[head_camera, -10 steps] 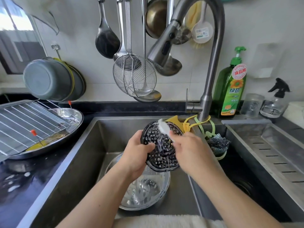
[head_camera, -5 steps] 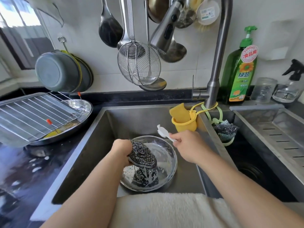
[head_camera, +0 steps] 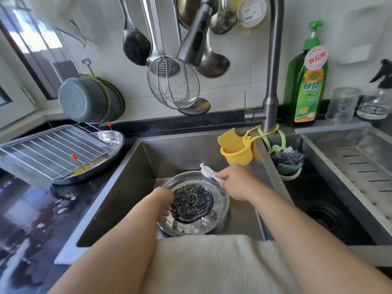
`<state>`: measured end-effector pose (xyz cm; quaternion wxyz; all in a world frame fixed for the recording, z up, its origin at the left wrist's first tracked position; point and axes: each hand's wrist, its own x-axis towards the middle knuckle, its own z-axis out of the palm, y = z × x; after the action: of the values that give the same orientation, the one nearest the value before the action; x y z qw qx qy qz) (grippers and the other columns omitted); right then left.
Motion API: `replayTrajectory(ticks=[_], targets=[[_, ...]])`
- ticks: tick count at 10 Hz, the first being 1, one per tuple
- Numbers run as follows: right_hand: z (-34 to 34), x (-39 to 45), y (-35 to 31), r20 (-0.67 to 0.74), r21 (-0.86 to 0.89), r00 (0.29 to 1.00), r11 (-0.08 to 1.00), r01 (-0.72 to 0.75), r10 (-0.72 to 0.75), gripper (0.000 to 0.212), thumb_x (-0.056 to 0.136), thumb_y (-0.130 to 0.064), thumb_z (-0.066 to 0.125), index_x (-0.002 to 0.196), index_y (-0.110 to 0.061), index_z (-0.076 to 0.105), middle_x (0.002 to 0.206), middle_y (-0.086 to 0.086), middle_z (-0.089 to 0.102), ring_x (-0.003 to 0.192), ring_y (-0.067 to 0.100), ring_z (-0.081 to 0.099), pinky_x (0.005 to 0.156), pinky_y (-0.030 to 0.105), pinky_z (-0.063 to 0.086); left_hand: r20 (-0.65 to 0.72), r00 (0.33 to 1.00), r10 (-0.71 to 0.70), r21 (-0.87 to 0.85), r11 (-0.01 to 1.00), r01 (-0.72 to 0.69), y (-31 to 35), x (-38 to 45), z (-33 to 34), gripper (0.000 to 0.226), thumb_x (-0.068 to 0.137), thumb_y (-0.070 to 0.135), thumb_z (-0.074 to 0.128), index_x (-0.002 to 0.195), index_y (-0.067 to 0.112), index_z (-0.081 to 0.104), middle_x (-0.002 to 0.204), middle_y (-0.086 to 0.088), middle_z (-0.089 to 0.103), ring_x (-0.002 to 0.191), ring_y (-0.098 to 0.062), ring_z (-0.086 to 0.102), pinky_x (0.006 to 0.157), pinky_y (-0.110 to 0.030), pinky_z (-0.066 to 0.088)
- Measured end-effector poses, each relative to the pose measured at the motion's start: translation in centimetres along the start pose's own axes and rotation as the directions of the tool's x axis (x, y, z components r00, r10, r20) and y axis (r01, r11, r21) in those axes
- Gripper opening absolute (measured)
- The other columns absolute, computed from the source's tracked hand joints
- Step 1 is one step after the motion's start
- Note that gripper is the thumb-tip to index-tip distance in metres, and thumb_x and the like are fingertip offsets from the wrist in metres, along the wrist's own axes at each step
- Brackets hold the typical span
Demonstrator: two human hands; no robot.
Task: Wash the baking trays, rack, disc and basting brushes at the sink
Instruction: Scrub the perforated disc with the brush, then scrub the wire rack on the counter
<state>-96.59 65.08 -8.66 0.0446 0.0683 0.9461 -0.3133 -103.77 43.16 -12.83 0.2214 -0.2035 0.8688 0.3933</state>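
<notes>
- Left forearm bare, entering from bottom left, angled up and right toward centre.
- Left hand (head_camera: 164, 201) low, knuckles toward the camera, fingers curled down onto the near-left edge of the disc (head_camera: 192, 202); fingertips blurred, exact grip unclear.
- Right forearm bare, entering from bottom right, slanting up and left.
- Right hand (head_camera: 236, 181) higher than the left, back of hand up, wrist roughly in line with the forearm.
- Right thumb and fingers pinching the handle of the white brush (head_camera: 209, 171), brush head pointing up and left, away from the palm.
- Hands near each other but apart.
</notes>
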Motion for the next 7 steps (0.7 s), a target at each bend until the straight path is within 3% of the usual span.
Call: replayTrajectory(ticks=[1, 2, 3, 4, 5, 6, 7], targets=[[-0.9, -0.4, -0.2, -0.003, 0.024, 1.0, 1.0, -0.006, 0.006, 0.038, 0.1, -0.012, 0.058, 0.132, -0.032, 0.068, 0.096, 0.001, 0.067, 0.085, 0.024, 0.061, 0.067, 0.031, 0.043, -0.15, 0.948, 0.282, 0.113, 0.957, -0.267, 2.2, -0.2, -0.4, 0.013, 0.101, 0.009, 0.048, 0.1, 0.009, 0.061, 0.097, -0.013, 0.063, 0.083, -0.031, 0.061, 0.076, -0.039, 0.058], [-3.1, -1.4, -2.3, -0.057, 0.02, 0.998, 1.0, 0.017, -0.016, 0.037, 0.102, -0.019, 0.059, 0.136, -0.034, 0.064, 0.081, -0.006, 0.058, 0.065, 0.015, 0.048, 0.053, 0.027, 0.033, -0.147, 0.888, 0.435, 0.011, 0.899, -0.438, 5.7, -6.6, -3.2, 0.014, 0.099, 0.009, 0.052, 0.092, 0.016, 0.062, 0.104, -0.015, 0.073, 0.091, -0.034, 0.071, 0.084, -0.042, 0.062], [-5.6, -2.7, -6.4, 0.028, -0.1, 0.997, 0.992, 0.077, -0.075, 0.034, 0.101, -0.017, 0.06, 0.132, -0.027, 0.068, 0.106, 0.005, 0.07, 0.075, 0.02, 0.058, 0.062, 0.034, 0.045, -0.052, 0.86, 0.507, -0.034, 0.86, -0.509, 5.4, -9.5, -5.7, 0.013, 0.101, 0.007, 0.053, 0.1, 0.013, 0.064, 0.101, -0.013, 0.072, 0.083, -0.027, 0.07, 0.07, -0.033, 0.062], [-6.7, -3.6, -11.6, 0.061, -0.196, 0.99, 0.971, 0.136, -0.127, 0.022, 0.097, -0.017, 0.06, 0.112, -0.019, 0.076, 0.097, 0.007, 0.071, 0.076, 0.023, 0.058, 0.061, 0.033, 0.044, -0.059, 0.862, 0.504, 0.014, 0.864, -0.504, 3.5, -11.2, -9.8, 0.013, 0.101, 0.008, 0.054, 0.101, 0.013, 0.065, 0.112, -0.018, 0.075, 0.087, -0.028, 0.072, 0.077, -0.036, 0.063], [-6.3, -4.4, -16.3, 0.056, -0.15, 0.985, 0.974, 0.167, -0.16, 0.023, 0.095, -0.017, 0.058, 0.074, -0.014, 0.068, 0.07, 0.006, 0.056, 0.062, 0.023, 0.047, 0.054, 0.028, 0.033, -0.125, 0.89, 0.439, 0.026, 0.898, -0.439, 0.2, -10.8, -14.4, 0.02, 0.104, 0.01, 0.049, 0.113, 0.006, 0.067, 0.114, -0.02, 0.074, 0.079, -0.027, 0.07, 0.071, -0.035, 0.062], [-4.4, -4.6, -19.9, 0.058, -0.088, 0.977, 0.974, 0.211, -0.206, 0.021, 0.095, -0.019, 0.059, 0.081, -0.013, 0.073, 0.078, 0.009, 0.068, 0.062, 0.025, 0.056, 0.051, 0.026, 0.039, -0.234, 0.887, 0.397, 0.102, 0.918, -0.384, -3.5, -9.7, -19.2, 0.021, 0.103, 0.01, 0.048, 0.108, 0.003, 0.068, 0.101, -0.02, 0.076, 0.073, -0.029, 0.073, 0.066, -0.034, 0.062], [-1.7, -4.5, -22.1, 0.067, -0.097, 0.969, 0.965, 0.245, -0.24, 0.024, 0.095, -0.022, 0.061, 0.072, -0.02, 0.07, 0.068, 0.003, 0.061, 0.059, 0.022, 0.051, 0.047, 0.025, 0.035, -0.372, 0.868, 0.33, 0.211, 0.94, -0.267, -6.5, -8.1, -23.4, 0.018, 0.097, 0.012, 0.05, 0.089, 0.003, 0.064, 0.092, -0.018, 0.076, 0.082, -0.034, 0.076, 0.074, -0.041, 0.065]])
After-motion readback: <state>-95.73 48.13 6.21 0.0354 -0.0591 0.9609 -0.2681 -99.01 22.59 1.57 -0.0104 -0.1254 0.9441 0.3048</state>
